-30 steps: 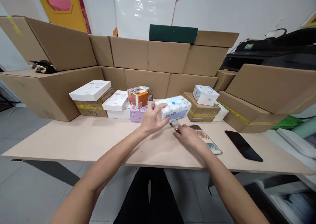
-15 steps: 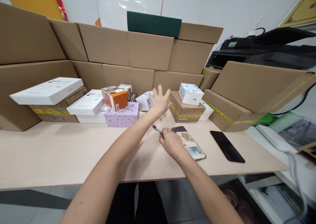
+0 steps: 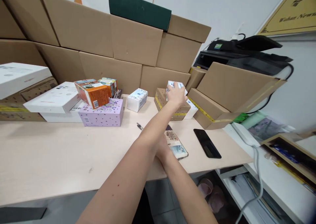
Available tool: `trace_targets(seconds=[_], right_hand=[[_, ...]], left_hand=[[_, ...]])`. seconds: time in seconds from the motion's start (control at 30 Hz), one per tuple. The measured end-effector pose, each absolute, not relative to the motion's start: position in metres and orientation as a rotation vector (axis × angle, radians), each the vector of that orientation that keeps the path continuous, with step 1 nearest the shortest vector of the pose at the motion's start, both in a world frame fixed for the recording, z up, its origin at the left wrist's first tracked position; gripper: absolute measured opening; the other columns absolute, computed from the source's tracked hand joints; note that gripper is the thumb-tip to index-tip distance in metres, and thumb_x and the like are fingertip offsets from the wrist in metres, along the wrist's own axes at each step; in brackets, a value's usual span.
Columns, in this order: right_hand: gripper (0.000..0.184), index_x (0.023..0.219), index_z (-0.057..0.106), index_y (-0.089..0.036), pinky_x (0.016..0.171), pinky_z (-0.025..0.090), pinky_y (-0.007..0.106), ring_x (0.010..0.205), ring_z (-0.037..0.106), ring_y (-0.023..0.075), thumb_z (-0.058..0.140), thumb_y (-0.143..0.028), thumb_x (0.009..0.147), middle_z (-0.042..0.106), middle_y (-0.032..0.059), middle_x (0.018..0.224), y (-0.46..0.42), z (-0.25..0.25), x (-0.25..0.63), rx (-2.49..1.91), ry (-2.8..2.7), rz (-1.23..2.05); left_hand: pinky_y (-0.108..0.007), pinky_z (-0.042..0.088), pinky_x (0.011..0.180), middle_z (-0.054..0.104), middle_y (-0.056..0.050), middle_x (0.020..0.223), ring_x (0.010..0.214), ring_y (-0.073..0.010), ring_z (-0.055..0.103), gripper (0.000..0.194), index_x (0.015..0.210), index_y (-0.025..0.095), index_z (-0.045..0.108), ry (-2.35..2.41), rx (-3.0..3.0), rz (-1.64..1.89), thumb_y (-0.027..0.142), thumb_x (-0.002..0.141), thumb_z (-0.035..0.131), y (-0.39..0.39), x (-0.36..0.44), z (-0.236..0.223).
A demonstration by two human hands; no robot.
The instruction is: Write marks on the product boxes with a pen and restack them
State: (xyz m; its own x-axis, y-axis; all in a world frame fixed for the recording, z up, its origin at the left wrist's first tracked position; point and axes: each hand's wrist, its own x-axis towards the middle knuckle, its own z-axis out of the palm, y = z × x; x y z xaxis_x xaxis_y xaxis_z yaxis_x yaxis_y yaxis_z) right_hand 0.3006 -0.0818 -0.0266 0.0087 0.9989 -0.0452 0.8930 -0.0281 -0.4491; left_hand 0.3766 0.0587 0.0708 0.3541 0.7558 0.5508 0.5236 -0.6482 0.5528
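Note:
My left hand (image 3: 176, 95) reaches across to a white tissue pack (image 3: 171, 83) with blue print, its fingers curled over the top and sides. The pack sits on a small brown cardboard box (image 3: 161, 100) with yellow tape. My right hand (image 3: 163, 149) stays low over the table, its fingers hidden behind my left forearm. The tip of a pen (image 3: 139, 126) pokes out past that forearm, from where my right hand is. Beside the right hand lies a flat notebook-like thing printed with banknotes (image 3: 179, 151). Another tissue pack (image 3: 137, 99) stands farther left on the table.
A black phone (image 3: 207, 143) lies on the right of the table (image 3: 61, 158). Orange boxes (image 3: 95, 95) rest on a purple box (image 3: 102, 113), with white boxes (image 3: 55, 97) to their left. Cardboard walls (image 3: 135, 41) line the back; a black printer (image 3: 237, 61) stands behind right.
My left hand has moved right, from spread open near the table's tissue pack to the one on the cardboard box. The view has turned right. The right hand is now mostly covered.

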Motion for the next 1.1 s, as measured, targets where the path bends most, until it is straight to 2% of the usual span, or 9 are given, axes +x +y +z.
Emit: trace_targets(seconds=[0.1, 0.27, 0.4, 0.53, 0.7, 0.8, 0.9, 1.0, 1.1], right_hand=[[0.037, 0.125, 0.060, -0.014, 0.092, 0.050, 0.039, 0.111, 0.065, 0.0308, 0.042, -0.029, 0.096, 0.066, 0.0174, 0.124, -0.083, -0.023, 0.295, -2.170, -1.996, 0.248], [0.031, 0.114, 0.062, -0.013, 0.078, 0.050, 0.035, 0.096, 0.069, 0.0276, 0.041, -0.025, 0.096, 0.068, 0.0157, 0.111, -0.085, -0.025, 0.290, -2.218, -2.022, -0.005], [0.032, 0.113, 0.063, -0.013, 0.080, 0.048, 0.035, 0.101, 0.067, 0.0288, 0.040, -0.028, 0.098, 0.067, 0.0171, 0.113, -0.086, -0.024, 0.290, -2.268, -1.964, -0.004], [0.033, 0.115, 0.063, -0.012, 0.081, 0.048, 0.038, 0.106, 0.065, 0.0326, 0.037, -0.025, 0.098, 0.065, 0.0198, 0.114, -0.085, -0.025, 0.289, -2.296, -1.957, -0.026], [0.035, 0.112, 0.065, -0.011, 0.083, 0.047, 0.041, 0.104, 0.064, 0.0333, 0.038, -0.030, 0.100, 0.063, 0.0206, 0.111, -0.079, -0.033, 0.286, -2.341, -1.878, -0.133], [0.039, 0.111, 0.066, -0.012, 0.091, 0.045, 0.043, 0.108, 0.060, 0.0330, 0.039, -0.037, 0.100, 0.061, 0.0208, 0.114, -0.080, -0.034, 0.286, -2.224, -1.735, -0.126], [0.046, 0.116, 0.065, -0.015, 0.100, 0.043, 0.042, 0.114, 0.057, 0.0283, 0.035, -0.046, 0.100, 0.061, 0.0167, 0.120, -0.085, -0.031, 0.285, -1.812, -1.542, 0.096], [0.062, 0.138, 0.053, -0.020, 0.101, 0.045, 0.040, 0.121, 0.055, 0.0247, 0.029, -0.061, 0.098, 0.056, 0.0128, 0.138, -0.090, -0.030, 0.280, -1.333, -1.518, 0.675], [0.089, 0.157, 0.024, -0.027, 0.108, 0.042, 0.040, 0.133, 0.048, 0.0260, 0.063, -0.060, 0.084, 0.040, 0.0114, 0.155, -0.088, -0.031, 0.272, -1.102, -1.630, 1.107]], left_hand=[[-0.064, 0.047, 0.092, 0.044, -0.016, 0.128, 0.120, -0.0442, 0.043, 0.036, 0.111, 0.020, 0.069, 1.113, 2.294, 1.247, 0.031, 0.077, 0.074, 0.058, 0.335, 0.077], [-0.045, 0.041, 0.108, 0.055, -0.006, 0.119, 0.122, -0.0262, 0.049, 0.035, 0.112, 0.025, 0.068, 0.854, 2.162, 1.421, 0.029, 0.077, 0.067, 0.037, 0.213, 0.081], [-0.045, 0.042, 0.108, 0.061, -0.005, 0.119, 0.121, -0.0264, 0.053, 0.040, 0.114, 0.028, 0.068, 0.668, 2.185, 1.289, 0.045, 0.078, 0.062, -0.002, 0.103, 0.055], [-0.047, 0.042, 0.108, 0.057, -0.010, 0.125, 0.127, -0.0307, 0.050, 0.042, 0.108, 0.028, 0.072, 0.627, 2.191, 1.148, 0.048, 0.071, 0.070, -0.032, 0.030, 0.012], [-0.047, 0.044, 0.106, 0.060, -0.010, 0.121, 0.122, -0.0312, 0.053, 0.042, 0.106, 0.027, 0.073, 0.679, 2.015, 1.082, 0.046, 0.069, 0.070, -0.038, 0.002, -0.021], [-0.042, 0.051, 0.092, 0.065, -0.007, 0.115, 0.107, -0.0282, 0.062, 0.044, 0.109, 0.025, 0.071, 0.722, 1.742, 1.072, 0.042, 0.069, 0.069, -0.032, 0.001, -0.029], [-0.033, 0.052, 0.073, 0.070, -0.005, 0.103, 0.087, -0.0232, 0.065, 0.047, 0.114, 0.021, 0.067, 0.732, 1.452, 1.015, 0.038, 0.070, 0.066, -0.027, 0.004, -0.034], [-0.028, 0.048, 0.067, 0.070, -0.004, 0.095, 0.080, -0.0196, 0.063, 0.041, 0.109, 0.017, 0.067, 0.748, 1.333, 1.041, 0.035, 0.072, 0.064, -0.023, 0.007, -0.037], [-0.028, 0.047, 0.069, 0.068, -0.002, 0.089, 0.079, -0.0189, 0.061, 0.036, 0.106, 0.017, 0.067, 0.841, 1.342, 1.087, 0.039, 0.079, 0.060, -0.023, 0.008, -0.036]])
